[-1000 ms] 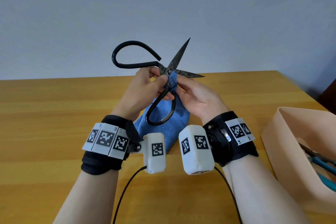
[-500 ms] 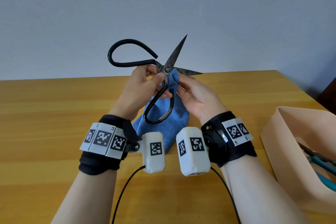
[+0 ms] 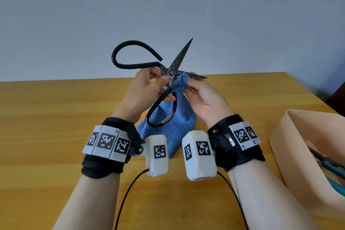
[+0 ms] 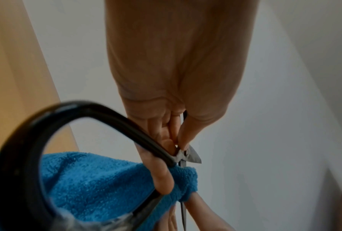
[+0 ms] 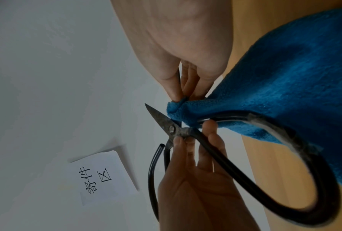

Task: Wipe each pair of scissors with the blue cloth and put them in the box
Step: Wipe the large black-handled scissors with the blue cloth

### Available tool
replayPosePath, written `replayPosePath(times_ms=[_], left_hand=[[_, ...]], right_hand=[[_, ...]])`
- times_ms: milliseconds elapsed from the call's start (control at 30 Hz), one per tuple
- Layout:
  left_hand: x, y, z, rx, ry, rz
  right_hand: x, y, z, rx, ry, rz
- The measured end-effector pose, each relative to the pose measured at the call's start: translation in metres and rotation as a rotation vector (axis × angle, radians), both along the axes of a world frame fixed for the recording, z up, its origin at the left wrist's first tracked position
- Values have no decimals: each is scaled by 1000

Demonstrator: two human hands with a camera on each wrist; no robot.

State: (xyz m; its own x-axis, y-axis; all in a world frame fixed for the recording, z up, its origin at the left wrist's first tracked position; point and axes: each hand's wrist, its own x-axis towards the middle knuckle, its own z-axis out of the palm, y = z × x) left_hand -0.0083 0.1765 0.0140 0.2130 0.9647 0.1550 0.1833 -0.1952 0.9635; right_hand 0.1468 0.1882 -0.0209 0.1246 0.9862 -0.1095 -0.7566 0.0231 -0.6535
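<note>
Large black iron scissors [image 3: 169, 73] with wide loop handles are held up above the table, blades spread apart. My left hand [image 3: 149, 87] pinches them at the pivot [image 5: 173, 129], thumb on the near side. My right hand [image 3: 201, 93] pinches a fold of the blue cloth [image 3: 173, 117] around the lower blade just right of the pivot [image 4: 185, 181]. The rest of the cloth hangs down to the table behind the lower handle loop [image 5: 304, 156]. A beige box [image 3: 306, 155] stands at the right.
The box holds other scissors with teal handles [image 3: 332, 168]. The wooden table [image 3: 46, 127] stretches left and front; its far edge meets a grey wall. A white paper label [image 5: 100, 176] with printed characters shows in the right wrist view. Two black cables trail from the wrist cameras.
Both hands have risen slightly with the scissors. The cloth fold has shifted from below the pivot onto the lower blade, to the right of the pivot.
</note>
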Motion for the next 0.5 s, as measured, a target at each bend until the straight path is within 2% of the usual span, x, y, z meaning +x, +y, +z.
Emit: replayPosePath(times_ms=[500], left_hand=[[1,-1,1,-4,10,3]], right_hand=[[5,0,0,-28,-9,-33]])
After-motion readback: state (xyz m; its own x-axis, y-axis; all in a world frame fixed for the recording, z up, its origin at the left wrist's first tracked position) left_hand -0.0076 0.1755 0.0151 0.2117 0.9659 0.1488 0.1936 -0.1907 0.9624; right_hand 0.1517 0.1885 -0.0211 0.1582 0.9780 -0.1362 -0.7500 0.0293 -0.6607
